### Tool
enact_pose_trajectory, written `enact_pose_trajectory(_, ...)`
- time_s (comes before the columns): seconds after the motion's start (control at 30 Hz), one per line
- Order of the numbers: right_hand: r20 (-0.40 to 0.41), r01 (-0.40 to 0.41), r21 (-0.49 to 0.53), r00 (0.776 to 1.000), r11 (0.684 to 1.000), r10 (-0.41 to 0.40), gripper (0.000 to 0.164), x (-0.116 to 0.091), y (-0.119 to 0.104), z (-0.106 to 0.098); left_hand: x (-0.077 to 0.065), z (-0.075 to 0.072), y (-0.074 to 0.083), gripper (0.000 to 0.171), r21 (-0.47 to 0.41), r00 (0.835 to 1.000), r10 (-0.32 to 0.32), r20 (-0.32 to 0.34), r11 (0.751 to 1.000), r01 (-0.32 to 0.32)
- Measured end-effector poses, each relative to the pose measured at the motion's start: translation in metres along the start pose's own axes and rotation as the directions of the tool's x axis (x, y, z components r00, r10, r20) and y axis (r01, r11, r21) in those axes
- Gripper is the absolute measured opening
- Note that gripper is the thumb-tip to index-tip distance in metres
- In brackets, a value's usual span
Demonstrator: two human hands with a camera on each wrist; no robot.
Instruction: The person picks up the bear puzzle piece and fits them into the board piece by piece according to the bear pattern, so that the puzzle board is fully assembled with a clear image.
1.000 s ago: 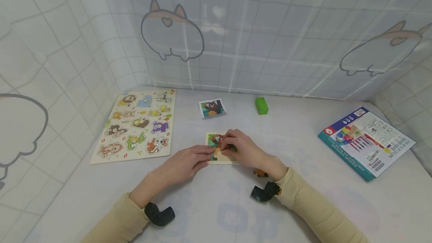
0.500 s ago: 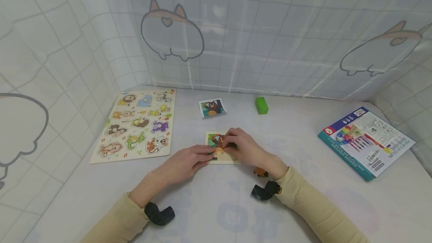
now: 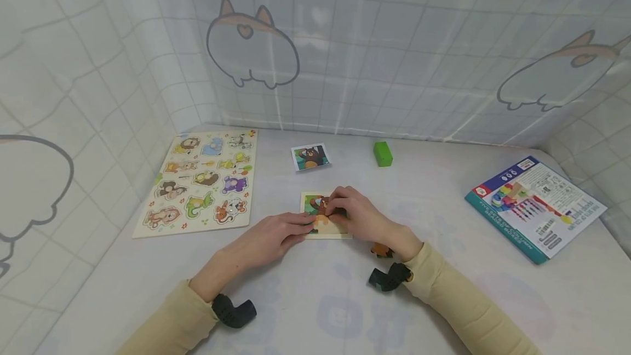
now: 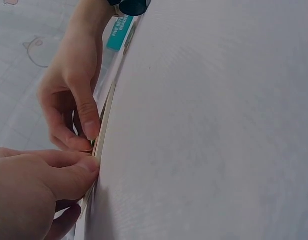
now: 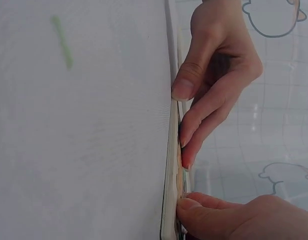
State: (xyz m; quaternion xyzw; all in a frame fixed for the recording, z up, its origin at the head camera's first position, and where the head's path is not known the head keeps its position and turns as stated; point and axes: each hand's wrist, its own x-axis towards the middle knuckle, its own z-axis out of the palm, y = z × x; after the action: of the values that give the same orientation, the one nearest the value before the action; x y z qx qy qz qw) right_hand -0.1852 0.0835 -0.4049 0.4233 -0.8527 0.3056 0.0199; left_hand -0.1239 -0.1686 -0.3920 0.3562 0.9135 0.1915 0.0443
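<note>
A small wooden jigsaw board (image 3: 338,232) with a bear picture lies mid-table, its lower right part showing bare wood. My left hand (image 3: 276,235) rests on the board's left side, thumb at the edge and fairly straight fingers over the picture, also seen in the right wrist view. My right hand (image 3: 362,219) reaches over from the right; its thumb and forefinger pinch a jigsaw piece against the board, mostly hidden by the fingers. In the left wrist view, the right thumb and fingertips meet close to the left hand (image 4: 36,187). A loose orange-brown piece (image 3: 382,250) lies by the right wrist.
Beyond the board lie a bear picture card (image 3: 310,156) and a green block (image 3: 383,154). An animal peg puzzle (image 3: 197,228) lies at the left, a flat teal-edged box (image 3: 537,207) at the right. Patterned curtain walls (image 3: 345,70) enclose the table's back and sides.
My right fingertips have shifted slightly right and away from me over the board, uncovering more of the bear's orange belly. The left hand stays in place.
</note>
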Motion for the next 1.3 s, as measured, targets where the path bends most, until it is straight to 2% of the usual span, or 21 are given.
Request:
enact_pose_trajectory(0.23,0.032,-0.011,-0.023,0.999,1.0,0.011,0.013,-0.003,-0.003,-0.006,0.002,0.001,0.001,0.034,0.001,1.0,0.023,-0.006,1.0,-0.023)
enact_pose_trajectory(0.37,0.061,-0.056,-0.01,0.997,0.998,0.056,0.02,-0.011,-0.004,-0.018,0.004,0.003,0.002,0.034,-0.009,1.0,0.006,0.014,1.0,-0.006)
enact_pose_trajectory(0.53,0.039,-0.118,0.014,0.992,0.993,0.117,0.021,-0.027,0.004,-0.036,0.004,0.003,0.002,0.034,-0.02,0.999,-0.032,0.026,0.999,0.033)
enact_pose_trajectory(0.9,0.026,-0.24,0.143,0.971,0.96,0.239,0.022,-0.072,0.02,-0.064,0.001,0.002,0.0,0.033,-0.047,0.999,-0.039,0.01,0.998,0.039)
enact_pose_trajectory(1.1,0.048,-0.283,0.163,0.959,0.945,0.279,0.022,-0.091,0.028,-0.068,0.0,0.0,0.001,0.033,-0.066,0.998,-0.055,0.018,0.996,0.056)
enact_pose_trajectory(1.3,0.085,-0.274,0.154,0.961,0.949,0.264,0.024,-0.098,0.033,-0.066,0.0,-0.001,0.001,0.033,-0.07,0.998,-0.061,0.02,0.996,0.063)
